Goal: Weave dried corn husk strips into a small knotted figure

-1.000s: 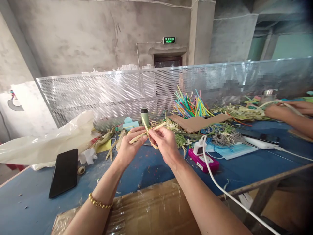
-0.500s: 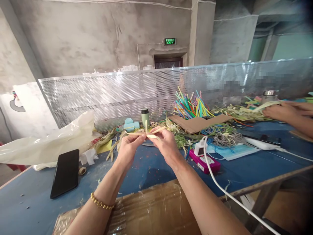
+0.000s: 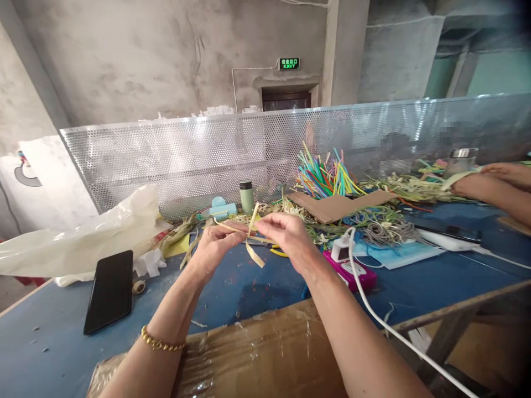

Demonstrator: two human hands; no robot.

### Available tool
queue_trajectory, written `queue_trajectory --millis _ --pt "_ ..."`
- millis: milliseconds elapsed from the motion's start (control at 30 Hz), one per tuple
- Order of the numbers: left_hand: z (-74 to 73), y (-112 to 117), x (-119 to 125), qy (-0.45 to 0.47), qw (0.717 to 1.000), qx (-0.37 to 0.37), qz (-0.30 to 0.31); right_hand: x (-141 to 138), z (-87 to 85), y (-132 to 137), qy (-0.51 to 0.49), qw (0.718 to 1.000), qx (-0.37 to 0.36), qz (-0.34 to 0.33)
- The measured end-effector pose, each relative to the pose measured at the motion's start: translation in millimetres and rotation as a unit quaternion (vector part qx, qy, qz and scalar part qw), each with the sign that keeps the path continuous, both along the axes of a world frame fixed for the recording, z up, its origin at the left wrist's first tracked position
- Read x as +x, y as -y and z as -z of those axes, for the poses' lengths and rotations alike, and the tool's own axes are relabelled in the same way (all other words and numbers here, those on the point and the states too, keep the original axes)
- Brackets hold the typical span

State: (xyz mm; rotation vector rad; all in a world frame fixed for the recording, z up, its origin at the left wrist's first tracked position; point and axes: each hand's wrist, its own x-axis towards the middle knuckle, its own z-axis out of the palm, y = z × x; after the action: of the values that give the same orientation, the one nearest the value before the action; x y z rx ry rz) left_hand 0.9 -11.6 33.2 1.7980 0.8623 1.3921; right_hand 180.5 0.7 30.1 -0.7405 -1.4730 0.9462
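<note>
My left hand pinches crossed pale yellow strips, which look like dried husk, above the table. One looser strip hangs down in a curl from the crossing, and its upper end stands up between my hands. The fingertips of my right hand are pressed together at that upright part; exactly where they grip is partly hidden. Below my right fingers lies a yellow-handled tool, mostly covered. A gold bead bracelet circles my left wrist.
Along the perforated metal screen stand a green bottle and colourful pipe cleaners. A black phone lies left; a magenta power strip with a white cable sits right. Another person's hands work at far right. Cardboard lies in front.
One strip that pointed toward my right palm now dangles below the crossing. My right hand has shifted slightly, its fingers now higher by the upright strip. The yellow-handled tool has come into view.
</note>
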Motion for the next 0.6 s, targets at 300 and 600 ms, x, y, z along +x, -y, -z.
queue_trajectory --millis 300,600 --pt "5.4 -2.2 -3.0 -0.052 0.996 -0.04 0.062 -2.5 1.1 2.4 0.058 0.995 0.08 -0.029" --pt "11.5 -4.2 5.9 -0.029 0.999 -0.028 0.018 -4.9 3.2 -1.6 0.049 0.996 0.068 0.009"
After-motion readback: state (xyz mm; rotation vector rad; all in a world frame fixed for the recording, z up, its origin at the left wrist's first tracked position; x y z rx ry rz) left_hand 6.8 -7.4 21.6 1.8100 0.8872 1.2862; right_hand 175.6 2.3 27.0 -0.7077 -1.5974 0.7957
